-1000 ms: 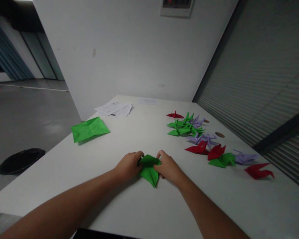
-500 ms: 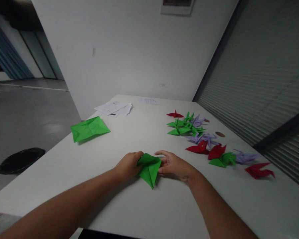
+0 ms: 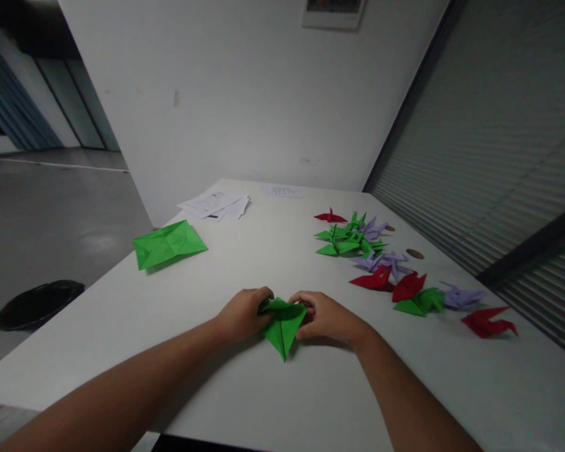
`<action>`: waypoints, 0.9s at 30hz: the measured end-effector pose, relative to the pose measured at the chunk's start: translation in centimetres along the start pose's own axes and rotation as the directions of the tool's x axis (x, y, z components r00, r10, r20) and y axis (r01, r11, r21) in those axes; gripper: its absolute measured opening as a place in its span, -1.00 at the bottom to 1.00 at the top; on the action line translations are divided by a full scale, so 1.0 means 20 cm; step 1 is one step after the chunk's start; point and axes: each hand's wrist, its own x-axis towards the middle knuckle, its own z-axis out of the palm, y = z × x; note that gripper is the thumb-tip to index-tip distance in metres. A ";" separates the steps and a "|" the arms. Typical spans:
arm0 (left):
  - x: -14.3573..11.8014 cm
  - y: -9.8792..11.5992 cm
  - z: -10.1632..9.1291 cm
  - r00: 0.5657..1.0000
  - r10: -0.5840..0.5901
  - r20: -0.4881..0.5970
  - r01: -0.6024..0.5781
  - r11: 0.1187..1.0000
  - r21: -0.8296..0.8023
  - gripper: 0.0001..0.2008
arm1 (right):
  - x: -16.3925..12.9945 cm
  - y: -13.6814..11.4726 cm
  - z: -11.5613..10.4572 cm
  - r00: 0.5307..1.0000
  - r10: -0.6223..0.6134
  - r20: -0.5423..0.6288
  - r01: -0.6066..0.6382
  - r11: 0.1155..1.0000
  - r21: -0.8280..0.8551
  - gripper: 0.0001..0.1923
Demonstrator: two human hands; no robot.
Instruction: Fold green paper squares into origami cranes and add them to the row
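Note:
A partly folded piece of green origami paper (image 3: 284, 326) lies near the front of the white table, its narrow point facing me. My left hand (image 3: 248, 312) grips its left edge between thumb and fingers. On the opposite side my right hand (image 3: 327, 318) pinches the right edge, with the fingertips partly hidden behind the paper. The paper's upper edge dips between the two hands. To the left lies a creased green sheet (image 3: 169, 245).
Several folded paper cranes in green (image 3: 341, 242), red (image 3: 407, 287) and purple (image 3: 461, 296) lie along the table's right side. White printed papers (image 3: 214, 204) are at the back left. A black-lined bin (image 3: 40, 304) stands on the floor beyond the left edge.
My right hand has closed in on the paper's right edge, its fingers now gripping there. The paper's top edge has come down and its point has shifted slightly left.

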 end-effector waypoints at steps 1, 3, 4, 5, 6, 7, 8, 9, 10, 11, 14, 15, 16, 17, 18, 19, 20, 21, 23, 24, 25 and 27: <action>0.00 0.00 0.00 1.000 -0.011 0.004 0.011 1.000 -0.020 -0.77 | 0.00 0.00 -0.01 1.000 0.004 0.005 -0.004 0.999 -0.033 -0.41; 0.00 0.01 0.01 0.999 -0.039 0.012 0.040 0.997 -0.071 -0.69 | -0.01 0.00 -0.02 1.000 0.000 -0.012 -0.002 0.992 -0.130 -0.42; 0.00 0.01 0.01 0.999 -0.052 0.011 0.053 0.995 -0.089 -0.61 | -0.01 -0.01 -0.02 1.000 -0.007 -0.022 0.003 0.985 -0.174 -0.43; 0.00 0.01 0.01 0.998 -0.063 0.007 0.063 0.993 -0.096 -0.54 | -0.01 -0.01 -0.02 1.000 -0.013 -0.025 0.007 0.979 -0.206 -0.44; 0.00 0.02 0.02 0.998 -0.069 0.001 0.069 0.994 -0.090 -0.47 | -0.02 -0.02 -0.02 1.000 -0.015 -0.019 0.011 0.975 -0.222 -0.44; 0.00 0.02 0.02 0.997 -0.074 -0.007 0.073 0.995 -0.071 -0.41 | -0.02 -0.02 -0.02 1.000 -0.016 -0.005 0.015 0.973 -0.230 -0.43; 0.00 0.02 0.03 0.997 -0.075 -0.017 0.074 0.996 -0.048 -0.37 | -0.02 -0.03 -0.02 1.000 -0.020 0.008 0.021 0.972 -0.235 -0.40; 0.00 0.02 0.03 0.997 -0.071 -0.024 0.071 0.997 -0.027 -0.35 | -0.03 -0.04 -0.01 0.999 -0.026 0.018 0.030 0.969 -0.244 -0.38; 0.00 0.02 0.03 0.997 -0.065 -0.029 0.065 0.998 -0.012 -0.34 | -0.03 -0.05 -0.01 0.999 -0.036 0.021 0.041 0.965 -0.259 -0.35; 0.00 0.03 0.04 0.998 -0.059 -0.033 0.059 0.998 -0.004 -0.34 | -0.03 -0.05 -0.01 0.999 -0.052 0.016 0.054 0.959 -0.278 -0.35; 0.00 0.03 0.04 0.998 -0.049 -0.037 0.049 0.999 -0.003 -0.35 | -0.03 -0.06 0.00 0.995 -0.096 -0.012 0.086 0.936 -0.342 -0.42; 0.00 0.03 0.04 0.998 -0.053 -0.035 0.053 0.999 -0.004 -0.35 | -0.03 -0.06 0.01 0.994 -0.104 -0.019 0.090 0.928 -0.362 -0.46; 0.00 0.03 0.04 0.998 -0.058 -0.033 0.058 0.998 -0.004 -0.34 | -0.02 -0.06 0.01 0.993 -0.113 -0.023 0.095 0.919 -0.384 -0.49; 0.00 0.03 0.05 0.998 -0.061 -0.029 0.061 0.998 -0.006 -0.34 | -0.02 -0.06 0.01 0.992 -0.126 -0.028 0.103 0.906 -0.410 -0.51; 0.00 0.03 0.05 0.998 -0.060 -0.028 0.060 0.998 -0.010 -0.34 | -0.01 -0.05 0.01 0.989 -0.145 -0.037 0.114 0.890 -0.442 -0.53; 0.00 0.03 0.05 0.998 -0.055 -0.028 0.055 0.998 -0.015 -0.34 | 0.00 -0.05 0.01 0.984 -0.171 -0.051 0.126 0.869 -0.479 -0.54; 0.00 0.03 0.05 0.998 -0.047 -0.029 0.046 0.999 -0.020 -0.34 | 0.01 -0.05 0.02 0.978 -0.198 -0.066 0.137 0.845 -0.517 -0.55; 0.00 0.03 0.05 0.999 -0.038 -0.032 0.038 0.999 -0.024 -0.34 | 0.01 -0.04 0.02 0.971 -0.224 -0.079 0.144 0.821 -0.552 -0.54; 0.00 0.02 0.05 0.999 -0.029 -0.035 0.028 0.999 -0.027 -0.35 | 0.03 -0.03 0.02 0.959 -0.263 -0.105 0.152 0.790 -0.594 -0.53; 0.00 0.02 0.05 0.999 -0.027 -0.035 0.026 0.999 -0.026 -0.36 | 0.03 -0.03 0.02 0.954 -0.276 -0.113 0.156 0.784 -0.601 -0.53; 0.00 0.02 0.04 0.999 -0.024 -0.034 0.024 0.999 -0.024 -0.37 | 0.04 -0.02 0.03 0.951 -0.287 -0.119 0.161 0.781 -0.603 -0.53; 0.00 0.03 0.04 0.999 -0.020 -0.035 0.019 1.000 -0.022 -0.38 | 0.04 -0.01 0.04 0.946 -0.296 -0.132 0.161 0.784 -0.600 -0.52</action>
